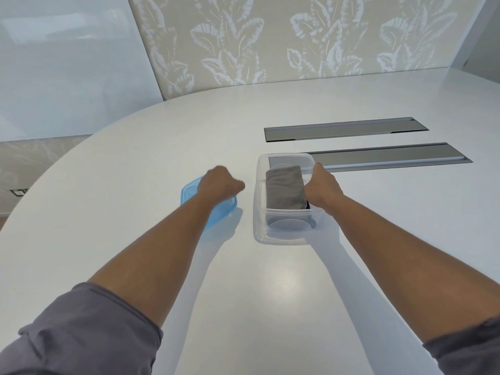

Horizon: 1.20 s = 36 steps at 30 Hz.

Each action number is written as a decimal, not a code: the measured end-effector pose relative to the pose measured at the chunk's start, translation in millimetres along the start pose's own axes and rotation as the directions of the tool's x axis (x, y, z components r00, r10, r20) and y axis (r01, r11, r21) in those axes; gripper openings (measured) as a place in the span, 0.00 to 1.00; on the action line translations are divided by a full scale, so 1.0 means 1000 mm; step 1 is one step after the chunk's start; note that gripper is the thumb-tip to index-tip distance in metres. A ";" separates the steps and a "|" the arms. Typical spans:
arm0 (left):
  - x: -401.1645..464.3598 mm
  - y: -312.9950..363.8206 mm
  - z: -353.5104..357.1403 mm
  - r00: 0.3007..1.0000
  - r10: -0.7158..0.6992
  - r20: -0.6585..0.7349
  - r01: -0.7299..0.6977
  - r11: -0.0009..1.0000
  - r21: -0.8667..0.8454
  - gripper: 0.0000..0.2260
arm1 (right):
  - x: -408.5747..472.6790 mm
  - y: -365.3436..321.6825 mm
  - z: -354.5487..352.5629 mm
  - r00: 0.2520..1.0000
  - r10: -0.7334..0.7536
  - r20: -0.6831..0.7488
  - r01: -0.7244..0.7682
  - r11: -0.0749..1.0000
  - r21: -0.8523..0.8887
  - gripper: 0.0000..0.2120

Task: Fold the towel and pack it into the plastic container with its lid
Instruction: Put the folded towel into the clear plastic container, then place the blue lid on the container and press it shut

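Observation:
A folded grey towel (285, 190) lies inside the clear plastic container (286, 234), which stands on the white table (135, 163). My right hand (322, 189) grips the container's right rim, fingers curled over the edge beside the towel. A translucent blue lid (224, 209) lies on the table left of the container. My left hand (219, 182) hovers over the lid with its fingers curled; the hand and forearm cover much of the lid, and whether the fingers touch it is hidden.
Two long grey metal cable hatches (346, 128) (392, 155) are set into the table behind and right of the container. A leaf-patterned wall (270, 39) rises past the table's curved far edge.

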<state>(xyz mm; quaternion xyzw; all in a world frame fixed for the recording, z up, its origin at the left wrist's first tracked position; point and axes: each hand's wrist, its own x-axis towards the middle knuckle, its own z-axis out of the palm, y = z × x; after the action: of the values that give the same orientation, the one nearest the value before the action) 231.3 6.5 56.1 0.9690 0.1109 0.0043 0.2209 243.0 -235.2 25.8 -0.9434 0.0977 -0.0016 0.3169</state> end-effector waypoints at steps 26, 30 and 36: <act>-0.022 0.066 -0.058 0.940 0.298 0.164 0.197 -0.085 -0.977 0.07 | -0.025 -0.036 -0.027 0.998 -0.056 0.000 0.045 0.806 0.590 0.26; -0.022 0.057 -0.046 0.944 0.287 0.160 0.208 -0.148 -0.967 0.09 | -0.030 -0.043 -0.041 0.990 -0.074 0.121 -0.067 0.507 0.860 0.14; -0.022 0.044 -0.025 0.985 0.058 0.162 0.158 0.066 -0.985 0.06 | -0.022 -0.033 -0.037 1.000 0.005 0.003 -0.005 0.459 0.888 0.12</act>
<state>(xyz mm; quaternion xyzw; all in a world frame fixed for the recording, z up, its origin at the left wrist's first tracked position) 217.3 -26.1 98.5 0.5491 0.0937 -0.0054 0.8305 225.5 -227.8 76.4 -0.6408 0.0856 -0.0514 0.7612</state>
